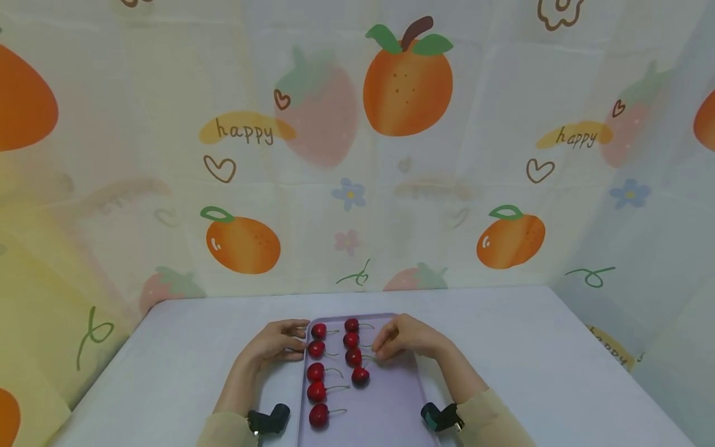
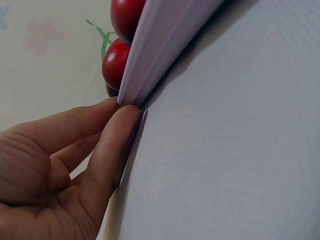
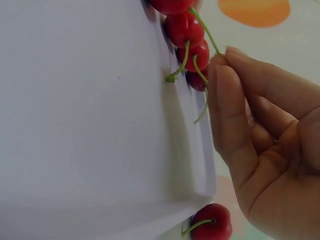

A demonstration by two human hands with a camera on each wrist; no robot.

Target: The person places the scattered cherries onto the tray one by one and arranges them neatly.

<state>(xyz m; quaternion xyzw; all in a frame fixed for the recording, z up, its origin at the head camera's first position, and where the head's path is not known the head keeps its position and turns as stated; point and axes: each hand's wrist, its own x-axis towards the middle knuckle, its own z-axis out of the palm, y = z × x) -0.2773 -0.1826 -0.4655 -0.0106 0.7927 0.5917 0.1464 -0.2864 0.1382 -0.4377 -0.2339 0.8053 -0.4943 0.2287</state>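
My left hand (image 1: 277, 340) is at the left edge of a pale lilac tray (image 1: 385, 413). In the left wrist view, its thumb and forefinger pinch the rim beside some red cherries (image 2: 116, 62). Over the tray, my right hand (image 1: 412, 337) pinches the green stem (image 3: 207, 31) of the nearest cherry (image 1: 360, 377) in the second row. That cherry sits in line with several others, such as the one at the far end (image 1: 351, 325). A further row of cherries runs along the tray's left side, its nearest one (image 1: 319, 416) set slightly apart.
A white-covered table (image 1: 167, 372) lies under the tray, with a fruit-printed cloth (image 1: 313, 211) hanging behind it. In the right wrist view another cherry (image 3: 212, 222) shows beyond the tray's corner. Small black cameras (image 1: 269, 419) are strapped to both wrists.
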